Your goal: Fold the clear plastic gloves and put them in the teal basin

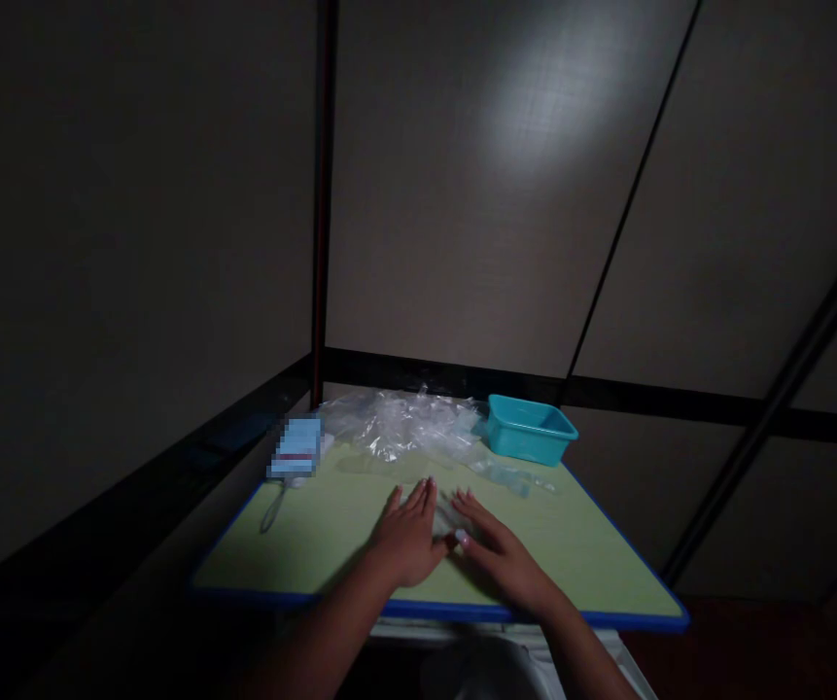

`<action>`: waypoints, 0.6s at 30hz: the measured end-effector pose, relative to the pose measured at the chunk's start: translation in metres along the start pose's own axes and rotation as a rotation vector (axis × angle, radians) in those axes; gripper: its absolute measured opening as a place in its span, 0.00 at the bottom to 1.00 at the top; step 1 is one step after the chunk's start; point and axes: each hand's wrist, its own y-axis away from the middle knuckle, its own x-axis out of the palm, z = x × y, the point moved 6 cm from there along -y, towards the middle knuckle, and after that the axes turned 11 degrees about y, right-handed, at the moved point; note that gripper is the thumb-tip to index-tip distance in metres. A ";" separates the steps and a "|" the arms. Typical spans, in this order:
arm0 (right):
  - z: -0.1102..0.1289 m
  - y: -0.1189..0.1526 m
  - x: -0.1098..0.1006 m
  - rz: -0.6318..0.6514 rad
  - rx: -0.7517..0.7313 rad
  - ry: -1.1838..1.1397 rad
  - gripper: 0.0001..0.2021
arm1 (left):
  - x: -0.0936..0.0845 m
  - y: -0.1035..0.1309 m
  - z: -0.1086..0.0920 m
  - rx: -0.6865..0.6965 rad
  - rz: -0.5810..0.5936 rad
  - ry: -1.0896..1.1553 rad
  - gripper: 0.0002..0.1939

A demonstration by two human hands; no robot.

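Observation:
My left hand [409, 541] is low over the near middle of the table, its fingers stretched forward. Facing it, my right hand [506, 558] has its fingers extended and its thumb apart from them. The two thumbs come close together. Between the hands is a small piece of clear plastic [450, 513], partly hidden by my fingers; whether it is a bag I cannot tell. Both hands seem to touch it, though neither is closed around it.
Crumpled clear plastic bags [403, 426] are heaped at the back of the blue-edged, yellow-green table [301, 554]. A turquoise basket [531, 437] stands at the back right, near flat clear plastic [509, 476]. At left lies a blurred blue item [297, 447] with a cord loop [272, 510].

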 end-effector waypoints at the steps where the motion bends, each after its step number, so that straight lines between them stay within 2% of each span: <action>1: -0.007 0.000 -0.006 -0.096 0.064 -0.145 0.24 | 0.001 0.000 0.000 0.000 -0.002 -0.004 0.41; 3: -0.024 0.003 -0.013 -0.257 0.243 -0.424 0.21 | 0.003 -0.001 0.001 -0.008 -0.002 -0.017 0.41; 5: -0.040 0.006 -0.013 -0.340 0.458 -0.648 0.18 | 0.004 -0.001 0.002 -0.018 -0.001 -0.033 0.42; 6: -0.045 0.007 -0.011 -0.341 0.550 -0.730 0.16 | 0.005 -0.002 0.002 -0.021 0.000 -0.038 0.43; 8: -0.049 0.007 -0.008 -0.266 0.663 -0.812 0.14 | 0.006 -0.002 0.002 -0.027 0.000 -0.047 0.44; 12: -0.046 0.003 -0.007 -0.096 0.697 -0.773 0.13 | 0.005 -0.002 0.002 -0.035 0.004 -0.063 0.47; 18: -0.032 -0.006 0.000 -0.011 0.584 -0.634 0.15 | 0.004 -0.001 0.001 -0.038 0.005 -0.053 0.49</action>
